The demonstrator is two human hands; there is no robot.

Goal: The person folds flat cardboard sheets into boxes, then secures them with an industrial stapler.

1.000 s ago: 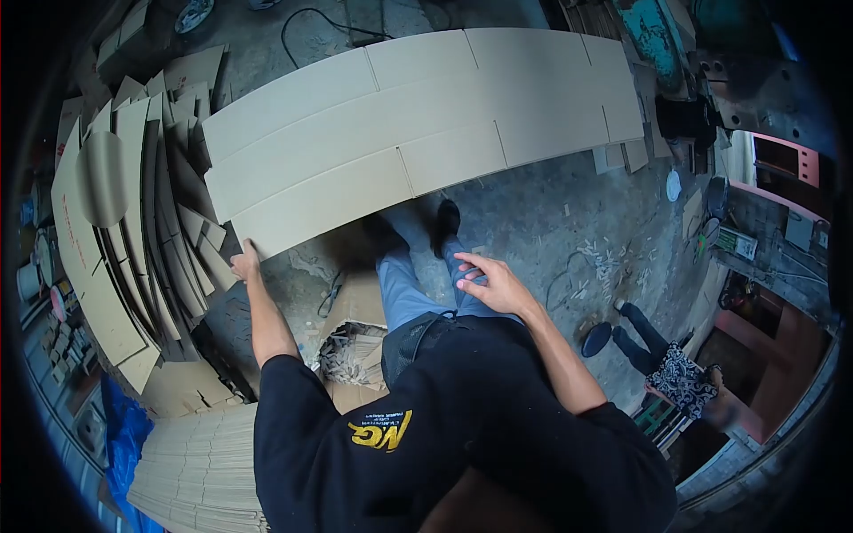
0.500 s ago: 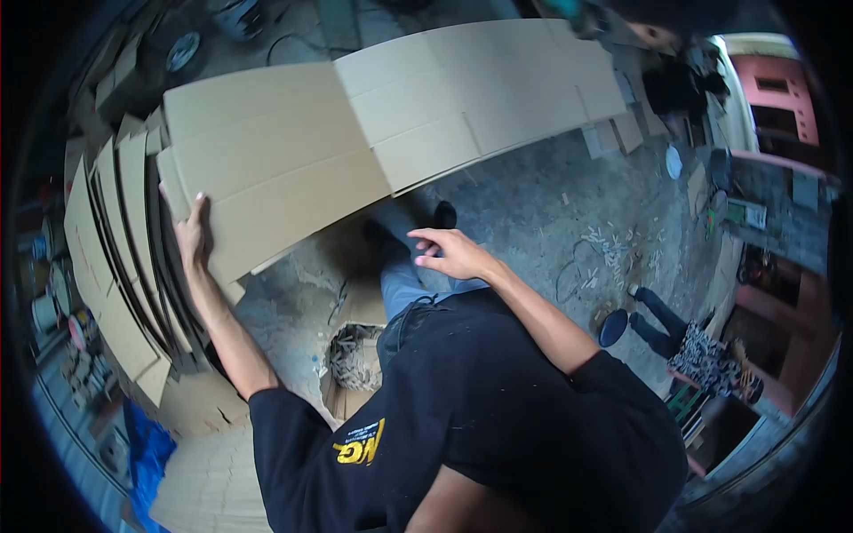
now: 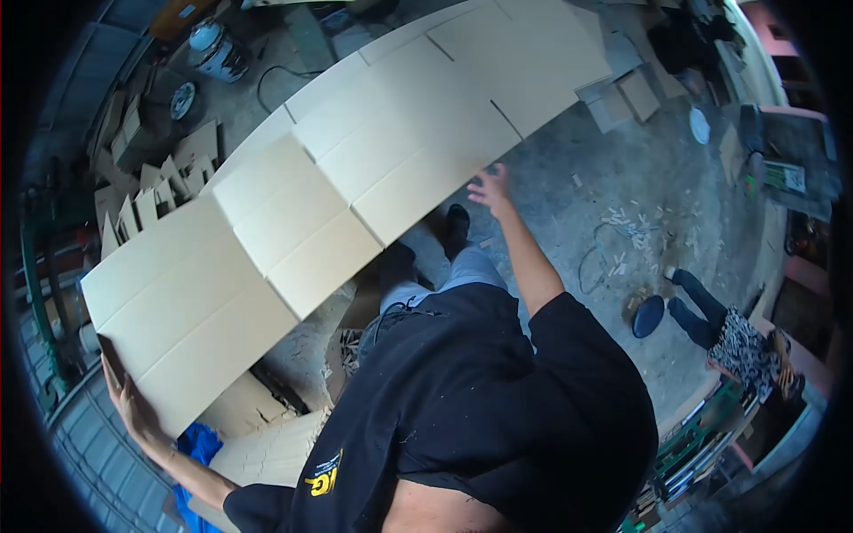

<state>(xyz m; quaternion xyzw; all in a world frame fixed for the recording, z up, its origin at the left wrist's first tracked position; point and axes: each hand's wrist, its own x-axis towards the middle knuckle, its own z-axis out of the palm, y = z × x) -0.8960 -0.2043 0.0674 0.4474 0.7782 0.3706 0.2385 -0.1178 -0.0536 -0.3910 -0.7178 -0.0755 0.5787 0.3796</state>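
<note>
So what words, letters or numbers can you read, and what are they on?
"G", yellow, on the black shirt; the mark beside it is unclear.
Tiny pale print by the G: too small to read.
Anywhere else: nothing I can read.

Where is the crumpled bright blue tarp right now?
In the head view, the blue tarp is at lower left, showing on both sides of the person's bare left forearm, just below the left end of the long tan cardboard sheet.
</note>
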